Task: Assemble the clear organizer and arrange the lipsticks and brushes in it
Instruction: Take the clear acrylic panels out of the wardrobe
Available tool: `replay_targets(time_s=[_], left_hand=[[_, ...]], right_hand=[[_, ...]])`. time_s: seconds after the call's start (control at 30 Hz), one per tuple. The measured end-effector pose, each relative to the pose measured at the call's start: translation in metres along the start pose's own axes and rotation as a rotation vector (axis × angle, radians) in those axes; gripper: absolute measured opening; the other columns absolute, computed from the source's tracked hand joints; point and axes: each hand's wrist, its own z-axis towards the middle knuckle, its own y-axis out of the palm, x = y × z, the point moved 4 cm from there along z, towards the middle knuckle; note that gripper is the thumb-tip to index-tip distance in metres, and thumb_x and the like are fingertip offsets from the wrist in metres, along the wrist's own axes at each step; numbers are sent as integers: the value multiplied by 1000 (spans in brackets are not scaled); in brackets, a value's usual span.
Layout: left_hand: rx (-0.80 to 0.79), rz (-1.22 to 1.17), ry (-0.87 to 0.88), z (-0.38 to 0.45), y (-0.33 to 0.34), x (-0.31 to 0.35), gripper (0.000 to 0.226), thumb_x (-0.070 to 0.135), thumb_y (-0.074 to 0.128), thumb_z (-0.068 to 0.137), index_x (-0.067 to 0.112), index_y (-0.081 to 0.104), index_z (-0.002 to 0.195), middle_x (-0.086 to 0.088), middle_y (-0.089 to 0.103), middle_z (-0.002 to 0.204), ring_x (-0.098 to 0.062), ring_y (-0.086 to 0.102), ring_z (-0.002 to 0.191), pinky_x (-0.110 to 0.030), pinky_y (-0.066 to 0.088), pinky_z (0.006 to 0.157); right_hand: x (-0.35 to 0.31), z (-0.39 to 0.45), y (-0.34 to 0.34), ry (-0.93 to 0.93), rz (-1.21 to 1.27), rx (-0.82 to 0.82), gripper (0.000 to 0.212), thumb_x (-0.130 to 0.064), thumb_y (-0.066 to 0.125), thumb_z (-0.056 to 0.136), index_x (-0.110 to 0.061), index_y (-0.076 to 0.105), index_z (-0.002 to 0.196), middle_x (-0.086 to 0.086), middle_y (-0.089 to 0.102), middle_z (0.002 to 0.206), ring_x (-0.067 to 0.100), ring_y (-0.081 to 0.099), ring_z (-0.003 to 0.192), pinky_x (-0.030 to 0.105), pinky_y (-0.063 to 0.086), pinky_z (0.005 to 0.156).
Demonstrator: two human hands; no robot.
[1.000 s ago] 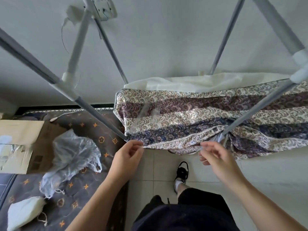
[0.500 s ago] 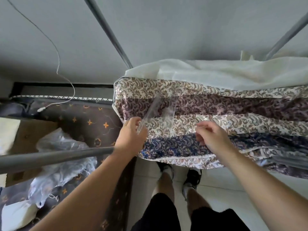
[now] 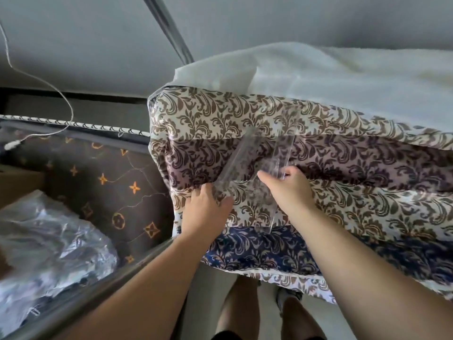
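Note:
Clear plastic organizer pieces lie on a patterned fabric-covered surface (image 3: 343, 168). A long clear panel (image 3: 239, 158) slants up from my left hand (image 3: 206, 209), which grips its lower end. A second clear piece (image 3: 277, 155) stands beside it, and my right hand (image 3: 286, 185) holds its lower edge with curled fingers. Another clear sheet (image 3: 263, 217) lies flat between my wrists. No lipsticks or brushes are in view.
A white cloth (image 3: 343, 74) covers the far part of the surface. To the left lies a dark patterned mat (image 3: 110, 182) with a crumpled plastic bag (image 3: 49, 241) and a white cable (image 3: 36, 82). Grey metal poles (image 3: 169, 28) cross the view. My legs stand below.
Both hands moved farther onto the fabric and closed on the clear pieces; the right hand shifted left to the second piece. The camera came closer to the surface.

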Motion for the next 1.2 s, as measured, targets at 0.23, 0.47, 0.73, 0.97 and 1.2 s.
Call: replay_targets(time_s=[0.23,0.47,0.73,0.97,1.2], left_hand=[[-76,20,37,14,6,3,63,78,57,78,25,53,112,1,56,108,-23,57,99,-45,54,85],[-155,-232,35,9,17,7,49,69,70,77,27,47,86,5,66,78,-11,59,63,-27,49,53],[-170,-568,97,-53,-38,35,51,59,77,75,18,59,98,-17,71,88,-17,71,62,-50,62,62],[-202,-645,335,-155,-155,78,70,72,76,60,21,59,105,-7,73,79,-22,72,64,-39,62,59],[-338,-762,579,-245,-211,96,29,45,79,72,26,65,91,-12,63,75,-25,58,53,-34,50,48]], right_hand=[[-7,12,24,83,4,23,30,-40,81,71,-20,59,75,-6,64,59,9,59,44,23,44,42],[1,4,10,71,147,-53,33,-40,79,70,-18,59,84,2,68,76,19,63,62,28,43,52],[-5,-49,-82,-1,344,-182,31,-35,84,73,-21,69,96,-6,77,86,8,74,72,32,54,62],[-45,-168,-182,-98,506,-243,33,-22,81,75,-13,65,102,10,76,89,29,75,78,38,60,62],[-59,-283,-230,-191,796,-284,14,-17,76,77,-18,74,92,12,71,80,29,65,62,39,52,53]])
